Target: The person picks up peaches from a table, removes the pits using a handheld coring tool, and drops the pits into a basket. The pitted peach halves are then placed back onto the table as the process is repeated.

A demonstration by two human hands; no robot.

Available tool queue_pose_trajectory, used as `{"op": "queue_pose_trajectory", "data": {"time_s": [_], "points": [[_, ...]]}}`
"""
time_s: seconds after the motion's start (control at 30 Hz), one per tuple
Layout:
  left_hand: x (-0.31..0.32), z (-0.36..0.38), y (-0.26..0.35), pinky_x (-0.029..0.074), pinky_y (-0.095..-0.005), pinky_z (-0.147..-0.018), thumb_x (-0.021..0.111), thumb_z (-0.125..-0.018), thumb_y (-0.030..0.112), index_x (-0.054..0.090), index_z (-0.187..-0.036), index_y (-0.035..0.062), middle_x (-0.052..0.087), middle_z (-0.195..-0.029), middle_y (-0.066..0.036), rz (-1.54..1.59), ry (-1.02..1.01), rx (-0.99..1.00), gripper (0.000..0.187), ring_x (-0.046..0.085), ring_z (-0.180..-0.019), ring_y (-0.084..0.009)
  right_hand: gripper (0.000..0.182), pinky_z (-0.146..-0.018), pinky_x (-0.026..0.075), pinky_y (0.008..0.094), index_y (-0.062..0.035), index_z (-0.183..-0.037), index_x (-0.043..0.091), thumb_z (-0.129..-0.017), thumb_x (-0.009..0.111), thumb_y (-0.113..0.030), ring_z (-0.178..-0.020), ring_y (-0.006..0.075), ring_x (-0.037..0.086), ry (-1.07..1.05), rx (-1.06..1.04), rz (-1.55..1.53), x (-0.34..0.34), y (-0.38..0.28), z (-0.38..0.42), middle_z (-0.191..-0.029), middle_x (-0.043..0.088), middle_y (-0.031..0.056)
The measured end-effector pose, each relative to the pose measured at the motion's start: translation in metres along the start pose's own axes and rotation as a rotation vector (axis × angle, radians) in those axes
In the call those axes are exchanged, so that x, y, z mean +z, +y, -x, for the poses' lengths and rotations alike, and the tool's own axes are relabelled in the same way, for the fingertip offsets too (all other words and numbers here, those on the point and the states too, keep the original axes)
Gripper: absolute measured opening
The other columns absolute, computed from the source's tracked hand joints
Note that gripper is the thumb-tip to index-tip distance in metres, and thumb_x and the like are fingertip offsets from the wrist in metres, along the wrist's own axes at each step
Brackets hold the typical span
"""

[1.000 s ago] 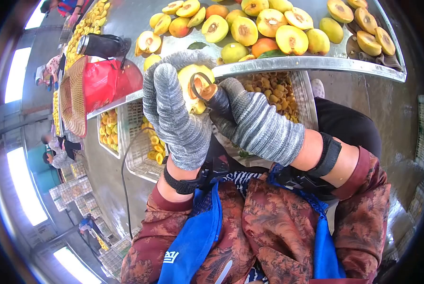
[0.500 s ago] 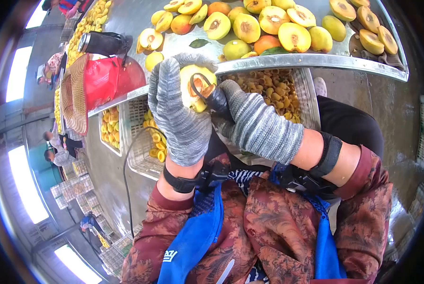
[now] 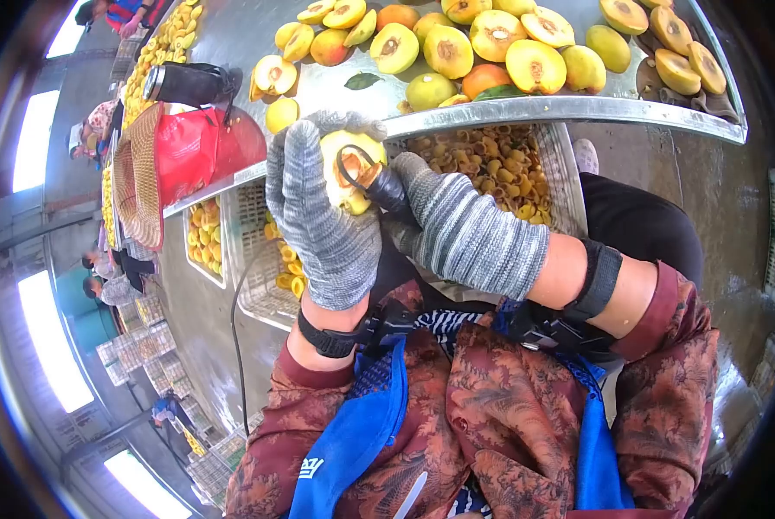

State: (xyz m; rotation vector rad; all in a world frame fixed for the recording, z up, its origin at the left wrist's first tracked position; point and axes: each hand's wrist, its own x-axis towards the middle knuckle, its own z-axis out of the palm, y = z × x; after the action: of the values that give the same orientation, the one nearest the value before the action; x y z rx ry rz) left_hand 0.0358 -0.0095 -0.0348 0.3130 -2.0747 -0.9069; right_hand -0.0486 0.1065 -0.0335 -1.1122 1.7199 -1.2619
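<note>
My left hand (image 3: pixel 327 216), in a grey knitted glove, is wrapped round a halved yellow fruit (image 3: pixel 340 177) with its cut face toward my right hand. My right hand (image 3: pixel 470 225), gloved the same way, grips the black handle of a looped coring tool (image 3: pixel 389 192). The metal loop lies against the brownish centre of the fruit half. Both hands are just below the near edge of the metal table (image 3: pixel 578 110). Halved fruits (image 3: pixel 446 52) with brown centres lie on the table beyond them, cut faces mostly up.
A crate (image 3: pixel 565 177) of small scooped pieces stands under the table, with another crate (image 3: pixel 253 259) of yellow halves to its left. A red bag (image 3: pixel 188 151), a woven hat (image 3: pixel 137 177) and a black flask (image 3: pixel 188 83) lie at the left. Several people are in the left background.
Both hands, with the fruit half and the tool, have shifted slightly left and down. The tool's loop remains at the fruit's centre.
</note>
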Motion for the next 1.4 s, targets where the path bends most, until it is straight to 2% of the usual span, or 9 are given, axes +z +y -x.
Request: {"op": "queue_pose_trajectory", "data": {"time_s": [0.1,0.3,0.43,0.57,0.87,1.03,1.17,1.27,1.4], "points": [[-0.001,-0.007,0.001,0.050,-0.0335,-0.069,0.051,-0.078,-0.007,0.042,-0.119,0.0116,0.054,-0.095,-0.013,-0.087,-0.044,0.119,0.045,0.058,-0.081,-0.0239,0.037,-0.057,0.045,0.0431,-0.0026,-0.105,0.043,-0.073,0.060,-0.010,-0.071,0.0401,0.056,0.053,-0.087,-0.007,-0.004,-0.007,0.001,-0.076,0.057,0.0221],[0.010,-0.017,0.031,0.048,-0.0296,-0.072,0.048,-0.087,0.008,0.052,-0.094,-0.0001,0.057,-0.088,-0.011,0.654,0.172,-0.520,0.012,0.058,-0.080,-0.0171,0.038,-0.058,0.045,0.0440,-0.0014,-0.106,0.042,-0.074,0.059,-0.011,-0.074,0.0418,0.056,0.178,-0.126,-0.015,-0.002,-0.008,0.002,-0.076,0.056,0.0240],[0.009,-0.007,0.010,0.049,-0.0311,-0.070,0.044,-0.090,0.022,0.051,-0.101,0.0007,0.056,-0.091,-0.012,-0.137,0.084,0.038,0.025,0.058,-0.080,-0.0193,0.038,-0.058,0.045,0.0441,-0.0021,-0.106,0.041,-0.074,0.059,-0.010,-0.073,0.0414,0.056,0.095,-0.051,-0.022,-0.003,-0.008,0.002,-0.076,0.056,0.0238],[0.001,-0.013,0.023,0.050,-0.0329,-0.070,0.049,-0.086,0.009,0.047,-0.115,0.0100,0.054,-0.096,-0.013,0.343,0.033,-0.291,0.029,0.058,-0.080,-0.0223,0.037,-0.057,0.045,0.0442,-0.0026,-0.106,0.041,-0.074,0.059,-0.009,-0.072,0.0416,0.055,0.162,-0.155,-0.015,0.001,-0.006,0.004,-0.075,0.056,0.0232],[-0.002,-0.005,0.009,0.048,-0.0314,-0.072,0.029,-0.093,0.033,0.051,-0.094,-0.0031,0.059,-0.084,-0.015,-0.440,0.097,0.436,0.043,0.059,-0.074,-0.0225,0.033,-0.054,0.045,0.0435,-0.0025,-0.101,0.042,-0.074,0.059,-0.009,-0.069,0.0413,0.056,0.012,-0.039,-0.057,-0.001,-0.009,0.020,-0.071,0.056,0.0222],[-0.014,0.003,0.019,0.048,-0.0335,-0.073,0.059,-0.080,0.011,0.050,-0.113,0.0045,0.056,-0.101,-0.015,-0.443,-0.096,0.215,0.035,0.059,-0.079,-0.0257,0.034,-0.053,0.045,0.0419,-0.0012,-0.100,0.042,-0.074,0.061,-0.011,-0.067,0.0397,0.057,-0.008,-0.068,-0.076,0.003,-0.004,0.025,-0.069,0.056,0.0214],[-0.004,0.000,0.014,0.047,-0.0318,-0.070,0.056,-0.082,0.016,0.058,-0.096,0.0011,0.061,-0.088,-0.012,-0.355,-0.067,0.214,0.020,0.059,-0.074,-0.0205,0.035,-0.053,0.046,0.0412,-0.0008,-0.100,0.041,-0.073,0.062,-0.012,-0.066,0.0391,0.057,-0.012,-0.047,-0.086,0.007,0.003,0.025,-0.068,0.056,0.0207],[0.001,-0.013,0.043,0.046,-0.0258,-0.062,0.058,-0.081,0.012,0.058,-0.082,0.0008,0.063,-0.076,-0.007,0.436,-0.092,-0.465,0.011,0.056,-0.065,-0.0139,0.037,-0.053,0.046,0.0397,0.0000,-0.099,0.041,-0.072,0.063,-0.013,-0.067,0.0370,0.058,-0.075,0.005,-0.071,0.004,-0.001,0.027,-0.070,0.056,0.0191],[0.002,-0.006,0.043,0.044,-0.0215,-0.057,0.056,-0.083,0.016,0.058,-0.081,0.0011,0.062,-0.074,-0.007,0.257,-0.093,-0.272,0.015,0.052,-0.062,-0.0078,0.039,-0.055,0.046,0.0386,0.0008,-0.100,0.041,-0.072,0.064,-0.013,-0.068,0.0351,0.059,-0.034,-0.072,-0.112,0.010,0.002,0.031,-0.072,0.056,0.0185]]}}
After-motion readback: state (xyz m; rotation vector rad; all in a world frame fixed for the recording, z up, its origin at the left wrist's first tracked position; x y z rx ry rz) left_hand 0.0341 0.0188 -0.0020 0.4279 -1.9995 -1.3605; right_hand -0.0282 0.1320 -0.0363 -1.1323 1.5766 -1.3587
